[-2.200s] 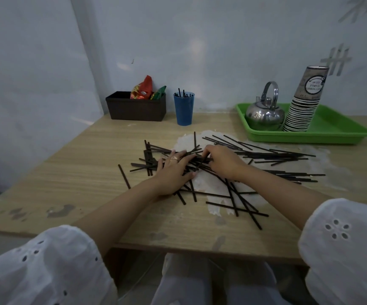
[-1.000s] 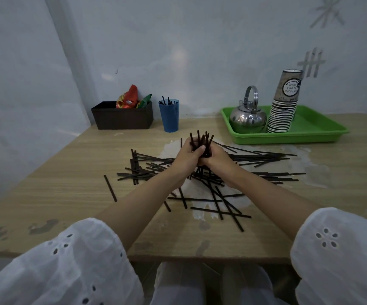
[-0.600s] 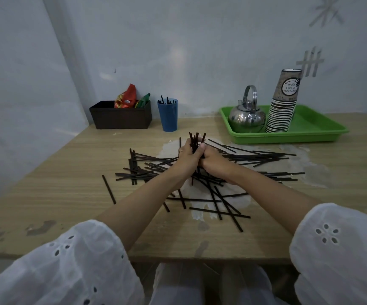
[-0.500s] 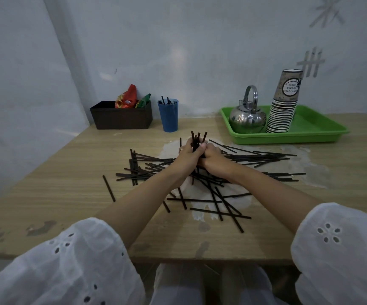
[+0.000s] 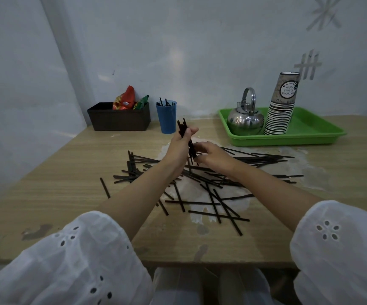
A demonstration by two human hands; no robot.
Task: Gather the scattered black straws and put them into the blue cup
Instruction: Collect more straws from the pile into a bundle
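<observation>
Left hand (image 5: 180,144) grips a straw bundle (image 5: 182,129) upright; my right hand (image 5: 213,155) pinches its lower end. Loose straws (image 5: 131,166), too many to count, cover one wooden table (image 5: 57,183). One blue cup (image 5: 166,120), one box (image 5: 118,120) and one tray (image 5: 310,131) stand by the wall (image 5: 200,51).

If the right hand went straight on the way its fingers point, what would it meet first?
The bundle of thin black straws gripped upright by the left hand. The right hand seems to be almost at its lower end, though depth is unclear.
</observation>
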